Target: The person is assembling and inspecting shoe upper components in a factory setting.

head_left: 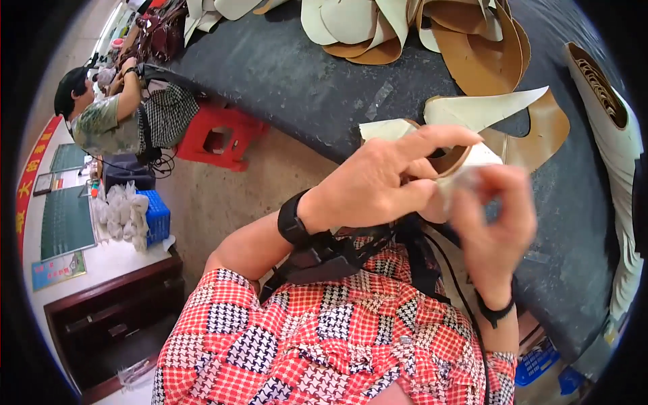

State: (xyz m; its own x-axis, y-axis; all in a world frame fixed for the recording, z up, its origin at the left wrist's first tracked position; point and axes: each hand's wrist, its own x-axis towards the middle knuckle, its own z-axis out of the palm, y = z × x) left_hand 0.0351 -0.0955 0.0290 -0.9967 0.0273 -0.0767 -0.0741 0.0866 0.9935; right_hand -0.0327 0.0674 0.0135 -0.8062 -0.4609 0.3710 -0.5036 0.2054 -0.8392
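Observation:
My left hand (378, 179) is closed on a shoe upper piece, white outside and brown inside (451, 160), bent into a curve over the table's near edge. Its index finger stretches across the top of the piece. Close beside the piece's edge, my right hand (496, 219) is blurred by motion, with thumb and fingers curled into a pinch. A whitish smear shows at its fingertips, too unclear to name. Just beyond my hands, another white and brown upper piece (550, 128) lies on the dark table (283, 81).
Upper pieces lie heaped (486, 57) at the table's far side. A long row of nested white pieces (617, 145) runs along the right. At left are a red plastic stool (223, 138), a seated person (104, 118), and a white-topped desk (111, 270) bearing a blue basket (156, 216).

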